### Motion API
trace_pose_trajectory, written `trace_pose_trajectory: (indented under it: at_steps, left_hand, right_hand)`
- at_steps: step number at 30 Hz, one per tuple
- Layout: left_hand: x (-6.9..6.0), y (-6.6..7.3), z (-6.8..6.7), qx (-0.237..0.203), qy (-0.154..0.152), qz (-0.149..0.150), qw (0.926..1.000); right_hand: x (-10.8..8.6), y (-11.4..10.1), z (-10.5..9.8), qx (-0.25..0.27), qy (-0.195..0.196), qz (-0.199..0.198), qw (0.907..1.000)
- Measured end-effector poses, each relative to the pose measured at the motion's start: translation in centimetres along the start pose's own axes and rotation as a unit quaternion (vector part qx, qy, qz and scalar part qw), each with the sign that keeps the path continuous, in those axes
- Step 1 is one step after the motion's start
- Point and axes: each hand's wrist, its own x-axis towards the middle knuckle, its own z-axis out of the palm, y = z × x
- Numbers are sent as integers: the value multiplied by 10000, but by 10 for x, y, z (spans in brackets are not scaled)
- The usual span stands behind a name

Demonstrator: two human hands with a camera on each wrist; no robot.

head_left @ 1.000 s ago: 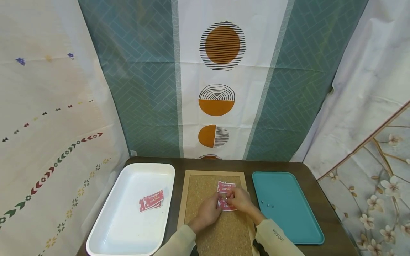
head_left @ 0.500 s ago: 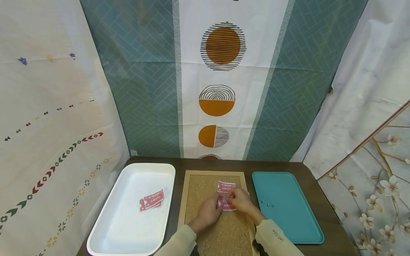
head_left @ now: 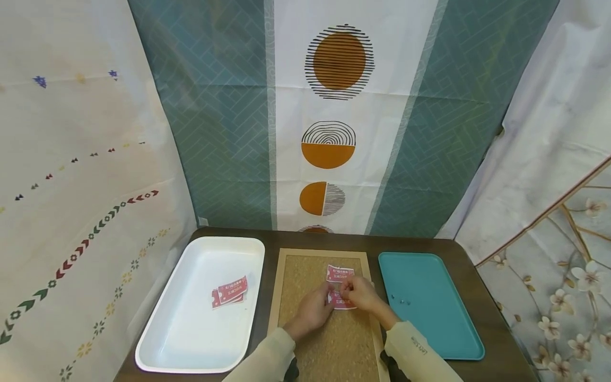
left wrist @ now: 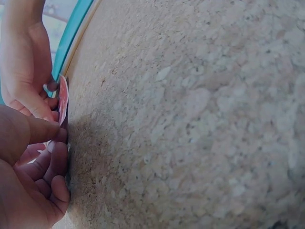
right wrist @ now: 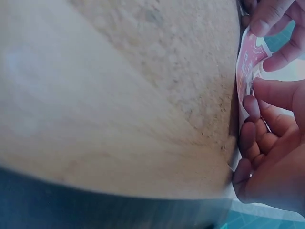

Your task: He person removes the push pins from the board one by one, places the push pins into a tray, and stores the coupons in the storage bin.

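A red and white coupon (head_left: 341, 302) lies on the cork board (head_left: 307, 268), just below a second similar coupon (head_left: 340, 272). At the lower coupon's left edge, my left hand (head_left: 314, 309) pinches the paper between thumb and finger. My right hand (head_left: 361, 294) is at its upper part, thumb and fingertip pinching a small shiny pin (right wrist: 252, 87) against the coupon. In the right wrist view the coupon (right wrist: 247, 57) bows slightly off the cork. The pin's point is hidden by the fingers.
On the left, a white tray (head_left: 179, 339) holds a few overlapping red coupons (head_left: 231, 291). To the right is a teal tray (head_left: 439, 307) with a few small shiny pins (head_left: 403, 302). A wooden frame (head_left: 275, 297) edges the board on the dark table (head_left: 501, 329).
The head view has shifted a little. Both hands stay at the lower coupon, with only slight movement of the right fingers.
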Motion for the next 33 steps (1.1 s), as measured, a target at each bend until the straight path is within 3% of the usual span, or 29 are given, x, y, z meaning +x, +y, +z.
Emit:
trace_pose_trajectory:
  at_steps: [11, 17, 23, 33]
  left_hand:
    - [1, 2, -10, -81, -29, 35, 10000]
    - [1, 4, -22, -146, 6, 173, 9997]
    - [0, 1, -33, -261, -108, 55, 9996]
    - [2, 0, -43, -94, -95, 135, 9998]
  right_hand:
    - [4, 0, -11, 448, -155, 29, 9989]
    - [5, -2, -17, 409, -64, -101, 9991]
    - [2, 0, -20, 348, -89, -129, 9993]
    - [-5, 5, -27, 276, 89, -205, 9994]
